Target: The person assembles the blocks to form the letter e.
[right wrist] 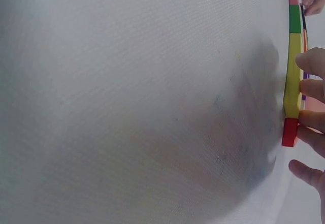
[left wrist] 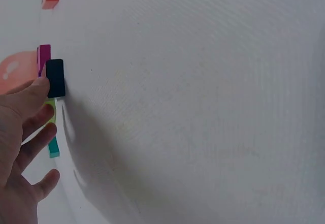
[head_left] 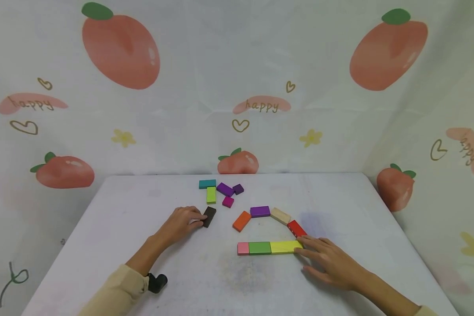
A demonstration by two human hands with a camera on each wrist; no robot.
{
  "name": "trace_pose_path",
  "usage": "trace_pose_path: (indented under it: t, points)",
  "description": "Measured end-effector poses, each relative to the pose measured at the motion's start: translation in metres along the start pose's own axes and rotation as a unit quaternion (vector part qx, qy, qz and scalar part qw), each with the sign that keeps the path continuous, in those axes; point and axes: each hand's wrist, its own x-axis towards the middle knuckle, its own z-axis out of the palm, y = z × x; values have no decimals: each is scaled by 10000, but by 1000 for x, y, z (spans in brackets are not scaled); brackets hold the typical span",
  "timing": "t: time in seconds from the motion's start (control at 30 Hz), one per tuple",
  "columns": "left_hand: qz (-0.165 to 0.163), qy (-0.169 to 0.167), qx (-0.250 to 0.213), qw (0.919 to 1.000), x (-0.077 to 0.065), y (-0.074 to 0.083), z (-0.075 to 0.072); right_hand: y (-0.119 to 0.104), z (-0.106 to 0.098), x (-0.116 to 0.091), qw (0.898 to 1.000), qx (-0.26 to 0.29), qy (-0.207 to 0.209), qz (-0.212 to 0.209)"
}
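My left hand [head_left: 183,223] pinches a black block [head_left: 210,217] by one end at the table's left middle. In the left wrist view the thumb lies against the black block [left wrist: 56,77], and the other fingers are spread. With its fingers extended, my right hand [head_left: 332,264] touches the right end of a long yellow block [head_left: 282,247] and the lower end of a red block [head_left: 296,228]. A green block [head_left: 259,248] and a pink block [head_left: 243,249] continue the straight row leftward. An orange block [head_left: 242,221], purple block [head_left: 260,212] and beige block [head_left: 280,215] form an arc up to the red one.
Behind the left hand lie a teal block [head_left: 207,184], lime block [head_left: 211,195], violet block [head_left: 225,189], dark purple block [head_left: 238,189] and magenta block [head_left: 228,202]. A printed cloth [head_left: 189,79] hangs at the back edge of the white table [head_left: 205,281].
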Motion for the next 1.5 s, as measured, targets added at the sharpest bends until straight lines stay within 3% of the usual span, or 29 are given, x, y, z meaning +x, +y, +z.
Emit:
trace_pose_path:
  t: [0.4,0.77,1.17,1.5]
  points:
    - [73,-609,-248,9978,-3,16,0,0,0,0,10000,-36,-43,-8]
    - [618,-677,-412,9949,-1,31,7,-1,-2,1,10000,-42,19,-49]
    - [746,-719,-484,9934,-3,49,18,0,-1,1,9999,-42,115,-106]
    - [831,-701,-481,9929,-3,54,24,1,1,-1,9997,-45,191,-169]
